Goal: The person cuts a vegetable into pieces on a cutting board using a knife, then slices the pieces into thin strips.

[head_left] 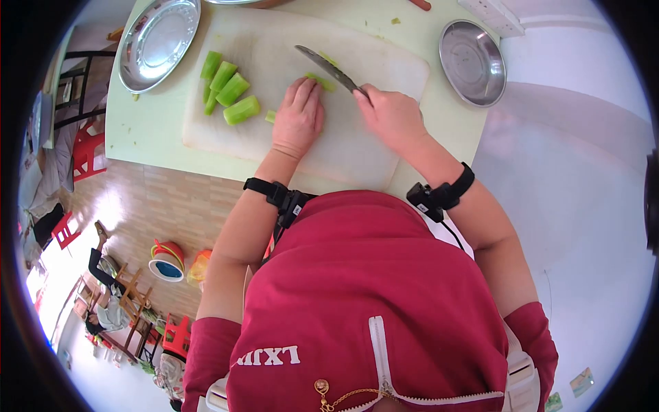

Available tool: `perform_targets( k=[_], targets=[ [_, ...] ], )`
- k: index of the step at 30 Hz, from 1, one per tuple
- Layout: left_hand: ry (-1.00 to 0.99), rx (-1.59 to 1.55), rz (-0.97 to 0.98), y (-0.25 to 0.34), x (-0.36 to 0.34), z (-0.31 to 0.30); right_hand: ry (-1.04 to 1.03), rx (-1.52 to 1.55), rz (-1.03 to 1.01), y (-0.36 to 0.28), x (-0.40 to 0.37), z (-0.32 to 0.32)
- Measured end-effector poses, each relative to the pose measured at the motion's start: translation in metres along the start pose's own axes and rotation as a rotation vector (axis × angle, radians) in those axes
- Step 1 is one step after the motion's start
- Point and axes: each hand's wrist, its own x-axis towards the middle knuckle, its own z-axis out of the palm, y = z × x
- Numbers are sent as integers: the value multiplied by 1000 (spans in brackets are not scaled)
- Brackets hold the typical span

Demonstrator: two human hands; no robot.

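Observation:
My right hand is closed round the handle of a kitchen knife, whose blade points up and to the left over the white cutting board. Close by, my left hand rests on the board with its fingers together, pressing on a pale green piece of vegetable stem near the blade. A smaller green piece peeks out beside that hand. Farther left lie several thick chunks of peeled green stem, grouped on the board.
A round metal plate sits at the table's left corner, and a steel bowl at its right edge. Green scraps dot the pale tabletop. A power strip lies beyond the bowl. On the floor at left stand buckets and red stools.

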Motion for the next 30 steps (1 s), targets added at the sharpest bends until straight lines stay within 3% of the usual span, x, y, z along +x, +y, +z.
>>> perform_targets(
  k=[18, 24, 26, 30],
  targets=[
    [-44, 23, -12, 0, -4, -1, -50, -164, -147, 3, -22, -5],
    [-18, -1, -9, 5, 0, -3, -65, -89, -106, -6, -2, -3],
    [-11, -11, 2, 1, 0, -1, -14, 15, 22, 0, 3, -3],
    [3, -44, 12, 0, -2, -2, -50, 21, -6, 4, -10, -9]
  ],
)
